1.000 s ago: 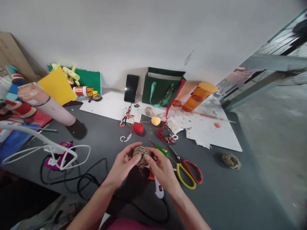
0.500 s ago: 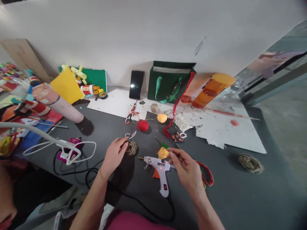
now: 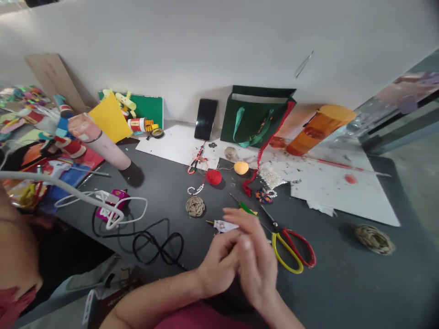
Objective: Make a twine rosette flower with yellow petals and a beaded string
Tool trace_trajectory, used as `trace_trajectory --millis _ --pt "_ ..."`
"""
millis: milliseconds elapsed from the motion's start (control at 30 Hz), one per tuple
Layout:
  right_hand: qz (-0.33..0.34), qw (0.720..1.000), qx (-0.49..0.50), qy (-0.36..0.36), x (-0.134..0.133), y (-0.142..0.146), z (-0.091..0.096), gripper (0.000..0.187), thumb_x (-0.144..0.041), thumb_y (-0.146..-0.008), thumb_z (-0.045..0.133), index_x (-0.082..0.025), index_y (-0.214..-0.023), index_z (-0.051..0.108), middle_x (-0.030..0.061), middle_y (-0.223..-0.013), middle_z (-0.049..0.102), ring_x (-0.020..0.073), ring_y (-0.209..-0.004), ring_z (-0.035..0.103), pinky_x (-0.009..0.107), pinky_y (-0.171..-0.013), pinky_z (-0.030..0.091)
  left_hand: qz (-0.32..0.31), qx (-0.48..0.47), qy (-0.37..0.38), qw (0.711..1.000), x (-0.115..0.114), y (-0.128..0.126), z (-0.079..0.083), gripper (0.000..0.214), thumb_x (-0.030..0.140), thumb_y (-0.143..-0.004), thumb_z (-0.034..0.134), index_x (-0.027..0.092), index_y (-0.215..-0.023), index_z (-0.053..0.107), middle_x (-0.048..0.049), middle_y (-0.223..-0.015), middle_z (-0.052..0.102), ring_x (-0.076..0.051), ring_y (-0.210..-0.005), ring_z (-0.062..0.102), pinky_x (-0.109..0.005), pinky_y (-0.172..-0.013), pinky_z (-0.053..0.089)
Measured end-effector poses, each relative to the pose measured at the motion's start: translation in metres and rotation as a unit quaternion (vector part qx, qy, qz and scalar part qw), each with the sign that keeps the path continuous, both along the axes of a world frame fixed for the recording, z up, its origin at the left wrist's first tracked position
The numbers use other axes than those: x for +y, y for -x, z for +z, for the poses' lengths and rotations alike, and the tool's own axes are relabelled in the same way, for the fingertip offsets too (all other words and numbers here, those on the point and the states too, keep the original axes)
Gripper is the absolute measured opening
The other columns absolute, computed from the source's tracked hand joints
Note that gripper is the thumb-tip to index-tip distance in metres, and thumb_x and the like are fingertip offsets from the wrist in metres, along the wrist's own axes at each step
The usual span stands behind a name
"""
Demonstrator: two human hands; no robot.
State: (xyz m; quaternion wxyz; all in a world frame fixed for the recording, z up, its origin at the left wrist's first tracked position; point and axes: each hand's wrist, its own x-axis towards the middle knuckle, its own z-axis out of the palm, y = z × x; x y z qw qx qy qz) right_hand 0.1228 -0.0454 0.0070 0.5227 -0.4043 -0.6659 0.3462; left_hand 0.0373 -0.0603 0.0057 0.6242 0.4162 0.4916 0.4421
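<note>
The left hand (image 3: pixel 219 265) has just come away from the grey-brown coiled rosette (image 3: pixel 195 207), which now lies alone, spiral up, left of mid-desk (image 3: pixel 329 283), just in front of a curl of white beads (image 3: pixel 195 189). It is pressed against the right hand (image 3: pixel 257 265) near the front edge, fingers overlapping; I can't tell whether anything sits between them. Under them, the white glue gun (image 3: pixel 224 226) shows only its nozzle end. Neither hand is working the coil, so I'd call this a pause; a matching rosette (image 3: pixel 374 239) sits toward the desk's right edge.
</note>
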Motion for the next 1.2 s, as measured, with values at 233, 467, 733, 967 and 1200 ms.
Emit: trace_trajectory --millis 233,467,733,967,1200 --pt "-0.081 0.947 0.27 0.157 0.006 0.0 -0.007 0.03 -0.041 -0.097 0.042 -0.023 -0.107 0.064 0.0087 -0.111 0.07 0.0236 -0.103 0.065 0.043 -0.088 0.049 0.113 -0.222 0.057 0.967 0.004 0.008 -0.007 0.039 0.032 -0.054 0.091 0.017 -0.086 0.077 -0.0044 -0.08 0.07 -0.014 -0.071 0.063 -0.029 -0.074 0.052" --pt "-0.045 0.924 0.292 0.244 0.009 0.016 -0.02 0.036 -0.05 -0.095 0.044 -0.025 -0.109 0.065 0.0072 -0.119 0.067 0.0228 -0.11 0.062 0.043 -0.095 0.045 0.111 -0.026 -0.11 0.987 -0.012 0.011 -0.017 0.019 0.024 -0.077 0.074 0.022 -0.096 0.079 -0.0074 -0.088 0.076 -0.019 -0.081 0.068 -0.032 -0.08 0.055" --pt "-0.075 0.901 0.357 0.236 0.02 0.009 -0.026 0.028 -0.049 -0.088 0.059 -0.023 -0.091 0.069 0.0034 -0.088 0.074 0.018 -0.083 0.066 0.033 -0.074 0.048 0.222 0.309 -0.234 0.895 0.011 0.077 -0.029 0.024 0.021 -0.092 0.054 0.02 -0.109 0.071 -0.0034 -0.084 0.069 -0.011 -0.061 0.059 -0.023 -0.063 0.05" --pt "-0.113 0.926 0.298 0.204 0.021 0.001 -0.032 0.025 -0.045 -0.089 0.059 -0.021 -0.087 0.065 0.0023 -0.078 0.07 0.015 -0.067 0.061 0.03 -0.063 0.047 0.145 0.587 -0.146 0.783 0.026 0.111 -0.05 0.036 0.037 -0.088 0.058 0.014 -0.116 0.065 -0.0111 -0.098 0.065 -0.025 -0.086 0.061 -0.039 -0.081 0.05" --pt "-0.32 0.938 0.044 0.124 0.045 -0.082 -0.04 0.028 -0.046 -0.089 0.055 -0.02 -0.08 0.06 -0.0001 -0.065 0.063 0.015 -0.059 0.059 0.028 -0.057 0.047 0.073 0.556 -0.105 0.821 0.036 0.119 -0.058 0.035 0.05 -0.083 0.054 0.018 -0.094 0.065 -0.0104 -0.092 0.07 -0.028 -0.082 0.066 -0.042 -0.079 0.051"
